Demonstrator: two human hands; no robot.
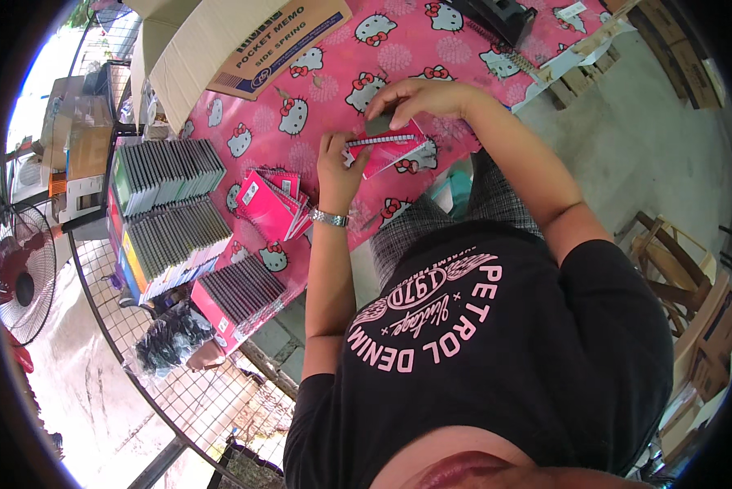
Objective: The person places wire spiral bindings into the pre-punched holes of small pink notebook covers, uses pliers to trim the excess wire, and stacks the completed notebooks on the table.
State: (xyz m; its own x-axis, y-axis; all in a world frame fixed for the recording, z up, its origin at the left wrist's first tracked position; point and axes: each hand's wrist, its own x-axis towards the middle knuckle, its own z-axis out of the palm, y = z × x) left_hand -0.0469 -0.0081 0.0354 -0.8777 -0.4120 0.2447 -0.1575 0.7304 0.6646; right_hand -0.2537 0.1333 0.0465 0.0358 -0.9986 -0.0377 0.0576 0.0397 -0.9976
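The table [341,37] has its near edge against the person's lap, and its right-hand edge runs diagonally away beside a grey concrete floor [618,163]. Patterned cloth shows between the hands and the open cardboard box [244,49] at the far left. On the left side, stacked notebooks stand close along the edge, the pink stack [239,289] nearest the person.

The covering is pink, printed with cartoon cat faces. Further along stand the yellow-edged stack [174,244] and the green-edged stack [170,175]; loose pink notebooks [272,204] lie overlapped beside the left wrist. A black device [496,20] sits at the far edge. A fan [25,277] stands at left, a wooden frame [667,261] at right.

The spiral-bound pink notebook [394,155] lies on the cloth before the person, beneath both hands. The right hand [423,99] grasps a small dark grey block [380,124] between thumb and curved fingers, just above the binding. The left hand [339,159] is at the notebook's left end, thumb and fingers parted; whether it pinches or merely steadies it, I cannot tell.
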